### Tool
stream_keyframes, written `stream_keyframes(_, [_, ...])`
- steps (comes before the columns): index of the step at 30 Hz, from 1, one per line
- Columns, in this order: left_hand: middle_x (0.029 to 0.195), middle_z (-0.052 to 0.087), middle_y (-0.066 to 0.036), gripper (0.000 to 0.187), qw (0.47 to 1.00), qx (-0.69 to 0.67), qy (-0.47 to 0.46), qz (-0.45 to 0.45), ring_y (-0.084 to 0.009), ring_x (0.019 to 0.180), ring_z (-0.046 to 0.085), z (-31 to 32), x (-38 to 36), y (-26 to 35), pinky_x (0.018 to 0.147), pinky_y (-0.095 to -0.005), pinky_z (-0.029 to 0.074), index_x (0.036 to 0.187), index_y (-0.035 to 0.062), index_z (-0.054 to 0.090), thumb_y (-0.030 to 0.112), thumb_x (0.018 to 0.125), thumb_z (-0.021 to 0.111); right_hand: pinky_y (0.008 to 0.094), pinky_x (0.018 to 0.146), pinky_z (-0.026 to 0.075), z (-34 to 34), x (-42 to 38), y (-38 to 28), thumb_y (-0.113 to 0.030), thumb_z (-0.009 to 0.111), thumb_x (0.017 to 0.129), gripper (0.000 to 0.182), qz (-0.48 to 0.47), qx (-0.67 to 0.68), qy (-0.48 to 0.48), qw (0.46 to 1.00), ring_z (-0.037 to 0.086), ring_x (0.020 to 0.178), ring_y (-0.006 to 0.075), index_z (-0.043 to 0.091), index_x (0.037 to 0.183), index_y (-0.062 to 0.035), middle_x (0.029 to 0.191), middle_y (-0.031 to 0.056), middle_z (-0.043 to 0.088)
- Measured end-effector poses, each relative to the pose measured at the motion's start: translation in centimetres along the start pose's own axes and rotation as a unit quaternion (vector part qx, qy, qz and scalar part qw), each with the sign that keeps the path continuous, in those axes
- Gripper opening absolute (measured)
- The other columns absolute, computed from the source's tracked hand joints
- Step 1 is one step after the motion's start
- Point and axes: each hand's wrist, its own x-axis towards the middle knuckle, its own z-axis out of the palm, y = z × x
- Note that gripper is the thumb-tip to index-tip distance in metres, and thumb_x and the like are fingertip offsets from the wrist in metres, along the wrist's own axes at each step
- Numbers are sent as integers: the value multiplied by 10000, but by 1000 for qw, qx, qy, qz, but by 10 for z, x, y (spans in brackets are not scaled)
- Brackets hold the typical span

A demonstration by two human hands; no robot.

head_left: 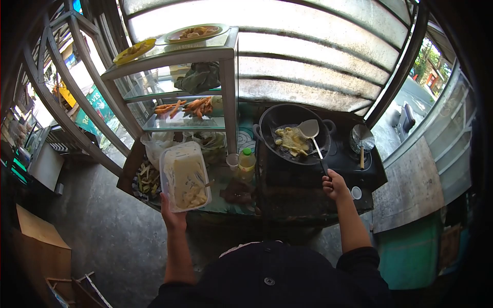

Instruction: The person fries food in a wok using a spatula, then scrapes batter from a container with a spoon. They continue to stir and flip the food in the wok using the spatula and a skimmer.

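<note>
My right hand is wrapped round the black handle of a spatula. Its flat metal blade is in a dark wok on the stove, touching or just over a yellow, battered fried piece. At the left, my left hand grips the near left edge of a clear plastic container, which is tilted toward me. Pale batter coats its inside, thicker at the near end, and a thin utensil handle sticks out over its right rim.
A glass display case with fried food stands at the back left, plates on top. Beside the wok are a green-capped bottle and a plastic cup. A small lidded pot sits on the right burner. Chopped vegetables lie far left.
</note>
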Motion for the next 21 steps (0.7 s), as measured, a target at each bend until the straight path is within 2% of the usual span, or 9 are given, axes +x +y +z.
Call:
stream_keyframes(4, [1329,442,-85,629,999,36,23,-24,-288,1195,458,-12,14,-12,955,-443,392,1351,118,364,545,893,421,199,381,229,11,-7,6,-245,433,939,82,-61,-129,47,989,296,447,51,416,1007,-203,681,-21,410])
stream_keyframes(6, [1302,448,-105,635,993,87,9,-83,-287,1135,511,-37,31,-32,846,-436,469,1374,133,280,541,903,404,196,383,223,12,-2,11,-250,430,941,106,-69,-237,100,964,291,443,49,420,1039,-211,681,-22,408])
stream_keyframes(7, [1302,448,-105,635,993,88,8,-82,-287,1135,511,-49,39,-47,846,-436,469,1374,133,280,541,903,404,196,383,223,9,1,10,-250,430,941,106,-70,-236,100,964,291,443,49,420,1039,-211,681,-22,408])
stream_keyframes(9, [1265,470,-98,616,975,165,69,-129,-269,1072,550,-56,48,-68,765,-427,501,1354,145,284,551,904,391,199,381,235,3,3,3,-263,416,948,201,-10,-46,34,998,305,445,49,410,1140,-204,669,-24,407])
stream_keyframes(11, [1249,476,-96,586,955,235,97,-153,-259,1060,550,-54,46,-76,788,-417,493,1340,115,296,519,922,378,199,379,234,4,-1,1,-264,416,948,194,-22,-39,30,999,307,444,50,412,1132,-202,667,-23,407])
stream_keyframes(13, [1236,484,-101,543,962,231,54,-138,-255,1048,551,-94,65,-113,818,-391,481,1338,99,307,469,945,368,199,378,233,10,-9,2,-265,415,949,187,-33,-32,27,999,308,443,52,415,1124,-200,665,-22,406])
stream_keyframes(15, [1189,509,-101,498,972,198,30,-122,-238,1040,548,-112,76,-134,840,-356,463,1312,76,357,424,957,379,196,375,229,14,-12,4,-257,426,945,148,-98,-193,58,974,307,444,51,421,1083,-202,679,-17,413])
stream_keyframes(19, [1094,550,-90,417,941,308,117,-81,-203,1001,554,-104,83,-143,844,-328,447,1190,41,473,376,941,457,192,376,225,7,-2,9,-252,427,945,147,-90,-249,95,959,298,445,47,421,1085,-206,698,-13,419])
stream_keyframes(21, [1071,558,-86,390,928,339,137,-73,-195,983,556,-103,86,-142,845,-326,443,1141,31,504,359,931,492,190,374,231,0,2,5,-250,424,947,175,2,-35,49,998,302,447,46,415,1117,-209,703,-12,423])
